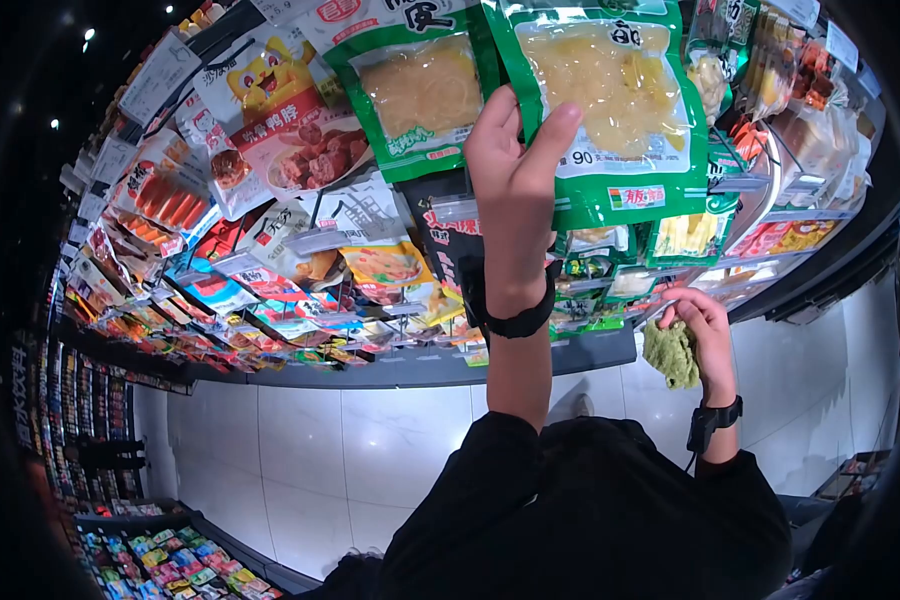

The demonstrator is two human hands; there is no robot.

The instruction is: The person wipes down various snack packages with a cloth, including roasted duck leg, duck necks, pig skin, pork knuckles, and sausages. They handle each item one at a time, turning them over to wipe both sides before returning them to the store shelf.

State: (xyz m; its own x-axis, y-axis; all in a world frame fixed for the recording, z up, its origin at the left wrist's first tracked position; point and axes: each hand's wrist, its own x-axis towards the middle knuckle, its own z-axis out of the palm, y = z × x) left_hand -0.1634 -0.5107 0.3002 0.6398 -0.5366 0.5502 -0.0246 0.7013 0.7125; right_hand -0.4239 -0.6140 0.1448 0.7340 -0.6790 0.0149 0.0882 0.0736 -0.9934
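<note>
My left hand (520,175) is raised at the shelf, its thumb over the front edge of a green snack packet (620,110) with a clear window and pale yellow contents. Left of it hangs a similar green packet (420,95), close to my fingers. Lower down on the right, my right hand (700,330) has its fingers curled round a crumpled green cloth (672,355), which hangs from the grip. Both wrists wear black bands.
Hanging packets fill the curved shelf, among them a duck-neck packet (290,130) at the left. The shelf's dark lower edge (370,374) runs above a pale tiled floor (305,450). A bin of small colourful packets (175,565) stands at the lower left.
</note>
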